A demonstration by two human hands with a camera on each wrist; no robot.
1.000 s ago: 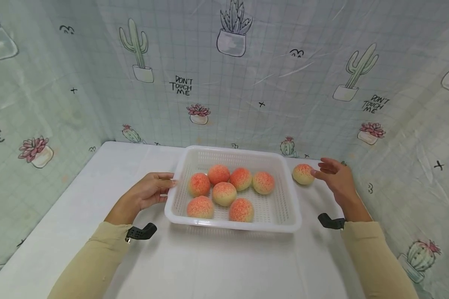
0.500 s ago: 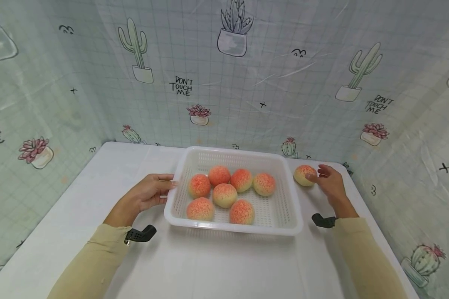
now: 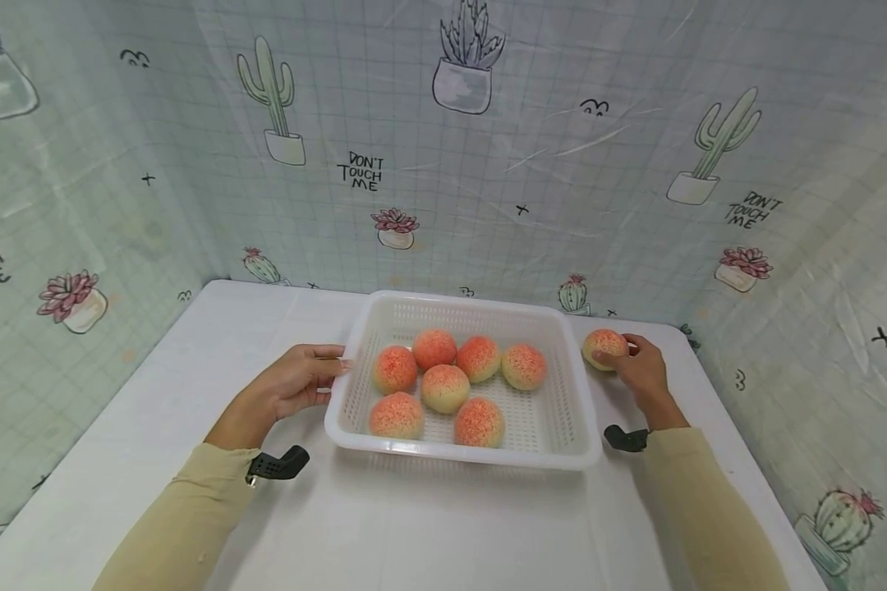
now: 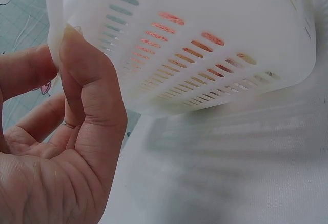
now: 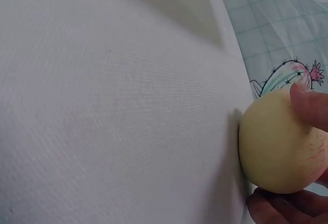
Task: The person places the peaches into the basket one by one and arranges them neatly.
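Observation:
A white perforated plastic basket point(image 3: 458, 452) stands in the middle of the table, with several red-and-yellow peaches point(image 3: 446, 388) lying loose inside it. At its left end, my left hand point(image 3: 293, 384) pinches the rim between thumb and fingers; in the left wrist view the thumb point(image 4: 87, 62) lies against the basket wall point(image 4: 246, 8). Right of the basket, my right hand point(image 3: 645, 369) grips one more peach point(image 3: 604, 343) near the table's back edge. The right wrist view has the thumb point(image 5: 310, 103) on this peach point(image 5: 277, 144) and fingers curled under its other side.
The white table point(image 3: 443, 525) ends at the back and sides against a cloth backdrop point(image 3: 517, 164) printed with cacti. Each wrist wears a dark strap-on camera, the left one point(image 3: 278, 464) and the right one point(image 3: 625, 438).
My right hand has moved left to the peach beside the basket, and its fingers have closed round it. The left hand has stayed on the rim.

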